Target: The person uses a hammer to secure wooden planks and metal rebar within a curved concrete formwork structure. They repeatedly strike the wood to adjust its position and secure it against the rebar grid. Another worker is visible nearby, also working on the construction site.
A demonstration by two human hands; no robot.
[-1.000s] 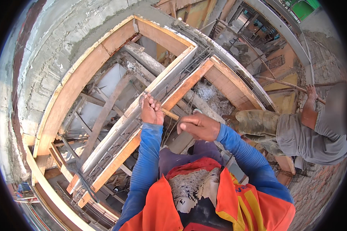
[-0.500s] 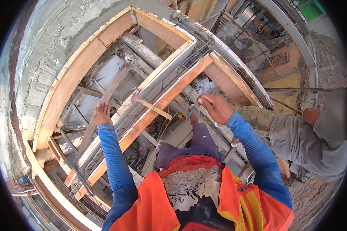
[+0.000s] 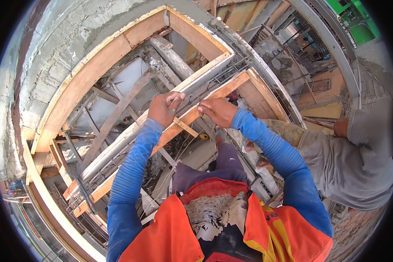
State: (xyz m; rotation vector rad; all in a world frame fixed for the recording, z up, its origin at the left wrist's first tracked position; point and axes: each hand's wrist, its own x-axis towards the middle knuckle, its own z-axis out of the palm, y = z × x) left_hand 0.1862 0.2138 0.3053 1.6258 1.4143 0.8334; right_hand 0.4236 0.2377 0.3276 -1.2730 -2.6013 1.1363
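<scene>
My left hand (image 3: 165, 109) is closed in a pinch above the narrow wooden formwork channel, its thumb and fingertips pointing right. My right hand (image 3: 219, 112) faces it a short gap away, thumb and fingers pressed together over the channel's near orange-brown board (image 3: 232, 85). Anything thin in either pinch is too small to make out. Steel reinforcing bars (image 3: 209, 84) run along inside the channel beneath both hands. A short wooden strip (image 3: 186, 126) crosses the near board, just below the gap between my hands.
Left lies a wide wooden frame (image 3: 85, 74) beside rough grey concrete (image 3: 48, 70). A bundle of loose wires (image 3: 84, 192) hangs over the channel's lower end. A co-worker in grey trousers (image 3: 345, 161) is close on my right. Gaps between the timbers open onto a lower level.
My left hand has moved up and right from an open pose and closed. My right hand has shifted left toward it, still pinched. The view has shifted slightly.
</scene>
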